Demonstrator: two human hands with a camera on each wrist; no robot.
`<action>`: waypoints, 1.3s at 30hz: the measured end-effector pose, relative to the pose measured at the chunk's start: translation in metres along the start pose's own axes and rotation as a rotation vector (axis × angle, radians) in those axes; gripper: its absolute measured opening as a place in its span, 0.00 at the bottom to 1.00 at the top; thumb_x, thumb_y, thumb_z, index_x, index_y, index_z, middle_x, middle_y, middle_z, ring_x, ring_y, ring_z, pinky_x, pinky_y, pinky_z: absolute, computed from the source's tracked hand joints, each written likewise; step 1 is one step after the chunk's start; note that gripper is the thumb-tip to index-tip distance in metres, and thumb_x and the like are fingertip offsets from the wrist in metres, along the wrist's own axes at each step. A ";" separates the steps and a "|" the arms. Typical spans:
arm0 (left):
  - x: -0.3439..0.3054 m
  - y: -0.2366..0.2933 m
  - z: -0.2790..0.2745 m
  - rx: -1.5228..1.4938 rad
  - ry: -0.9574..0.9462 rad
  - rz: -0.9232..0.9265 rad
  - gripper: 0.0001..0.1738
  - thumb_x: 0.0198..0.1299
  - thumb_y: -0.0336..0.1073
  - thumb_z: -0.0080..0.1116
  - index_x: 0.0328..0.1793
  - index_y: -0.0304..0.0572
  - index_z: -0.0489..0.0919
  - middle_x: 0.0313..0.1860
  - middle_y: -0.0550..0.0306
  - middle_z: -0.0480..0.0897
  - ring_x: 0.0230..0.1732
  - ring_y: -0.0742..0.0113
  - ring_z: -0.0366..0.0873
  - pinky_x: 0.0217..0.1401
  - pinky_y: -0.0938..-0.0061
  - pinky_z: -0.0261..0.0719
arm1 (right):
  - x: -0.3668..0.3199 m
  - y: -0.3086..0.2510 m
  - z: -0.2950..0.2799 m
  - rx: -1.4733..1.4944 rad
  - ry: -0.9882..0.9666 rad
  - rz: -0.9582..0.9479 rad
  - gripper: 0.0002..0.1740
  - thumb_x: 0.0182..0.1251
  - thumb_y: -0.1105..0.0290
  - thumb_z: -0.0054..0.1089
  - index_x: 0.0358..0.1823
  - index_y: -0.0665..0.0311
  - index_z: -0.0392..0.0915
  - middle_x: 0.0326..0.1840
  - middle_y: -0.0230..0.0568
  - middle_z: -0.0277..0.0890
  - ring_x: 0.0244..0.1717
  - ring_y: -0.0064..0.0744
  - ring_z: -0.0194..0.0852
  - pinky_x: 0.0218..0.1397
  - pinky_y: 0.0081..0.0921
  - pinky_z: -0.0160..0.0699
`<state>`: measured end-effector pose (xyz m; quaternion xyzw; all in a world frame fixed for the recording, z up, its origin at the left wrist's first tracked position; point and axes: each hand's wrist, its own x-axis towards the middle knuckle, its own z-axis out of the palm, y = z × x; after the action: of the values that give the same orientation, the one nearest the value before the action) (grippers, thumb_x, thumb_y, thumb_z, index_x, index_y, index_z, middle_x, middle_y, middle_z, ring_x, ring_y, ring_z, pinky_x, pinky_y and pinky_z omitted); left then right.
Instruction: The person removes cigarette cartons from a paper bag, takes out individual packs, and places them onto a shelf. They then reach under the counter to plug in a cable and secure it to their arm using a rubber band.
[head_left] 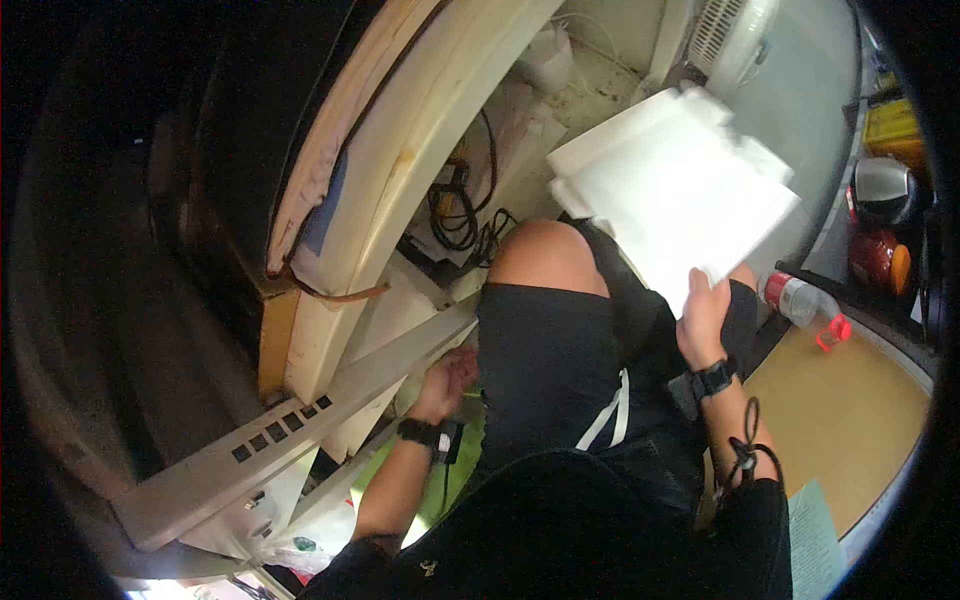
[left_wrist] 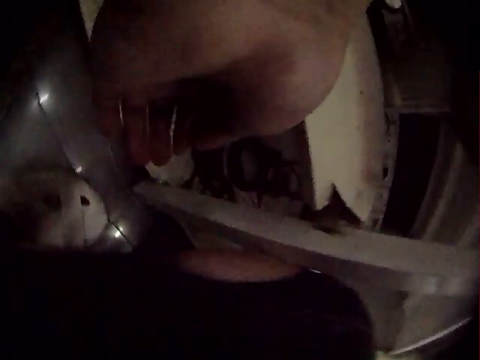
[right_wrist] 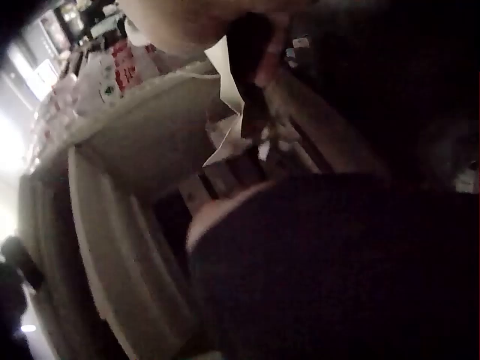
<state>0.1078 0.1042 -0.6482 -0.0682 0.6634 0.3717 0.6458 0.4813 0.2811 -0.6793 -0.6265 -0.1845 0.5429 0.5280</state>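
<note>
My right hand (head_left: 704, 318) grips the near edge of a bright white sheet of paper or card (head_left: 680, 180), thumb on top. The sheet has uneven, tab-like far edges, is slightly blurred, and spreads out above my right knee. In the right wrist view, a pale folded edge of the sheet (right_wrist: 226, 82) shows below the hand. My left hand (head_left: 447, 385) is low beside my left thigh, close to a long pale bar (head_left: 370, 370) with dark square slots. Its fingers (left_wrist: 159, 142) hang loosely bent in the dark left wrist view, with nothing seen in them.
Black cables (head_left: 460, 220) lie coiled inside the pale cabinet. A clear bottle (head_left: 795, 300) with a red cap lies at the right by a tan round surface (head_left: 840, 420). A dark red object (head_left: 878, 262) stands farther right. A green sheet (head_left: 818, 540) is at lower right.
</note>
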 end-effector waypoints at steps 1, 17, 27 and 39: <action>0.017 0.000 -0.009 0.030 0.028 0.042 0.12 0.68 0.34 0.49 0.49 0.34 0.77 0.39 0.55 0.80 0.40 0.65 0.78 0.48 0.71 0.75 | -0.014 0.010 0.000 -0.119 0.028 -0.148 0.18 0.71 0.76 0.47 0.59 0.78 0.67 0.54 0.46 0.76 0.52 0.32 0.75 0.56 0.28 0.73; 0.178 0.052 0.029 1.175 0.562 1.428 0.29 0.66 0.51 0.54 0.65 0.40 0.73 0.61 0.41 0.75 0.59 0.43 0.74 0.62 0.53 0.70 | 0.029 -0.018 -0.038 -0.657 -0.486 -0.314 0.13 0.71 0.72 0.53 0.49 0.74 0.79 0.47 0.45 0.83 0.46 0.30 0.78 0.54 0.28 0.73; 0.200 0.089 0.081 1.236 0.673 1.252 0.29 0.60 0.47 0.61 0.64 0.40 0.74 0.54 0.39 0.78 0.56 0.40 0.75 0.56 0.50 0.74 | 0.045 -0.018 -0.056 -0.546 -0.443 -0.078 0.23 0.66 0.81 0.51 0.62 0.74 0.65 0.59 0.47 0.73 0.57 0.36 0.74 0.60 0.30 0.72; 0.232 0.076 0.055 1.218 0.720 1.058 0.24 0.58 0.39 0.58 0.62 0.47 0.75 0.47 0.38 0.82 0.47 0.41 0.81 0.48 0.50 0.78 | -0.002 0.007 -0.043 -0.059 -0.239 0.225 0.20 0.62 0.78 0.46 0.57 0.75 0.66 0.49 0.43 0.75 0.49 0.35 0.76 0.52 0.31 0.76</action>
<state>0.0722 0.2806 -0.8223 0.4907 0.8541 0.1597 0.0650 0.5157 0.2577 -0.6905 -0.5895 -0.1903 0.6635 0.4196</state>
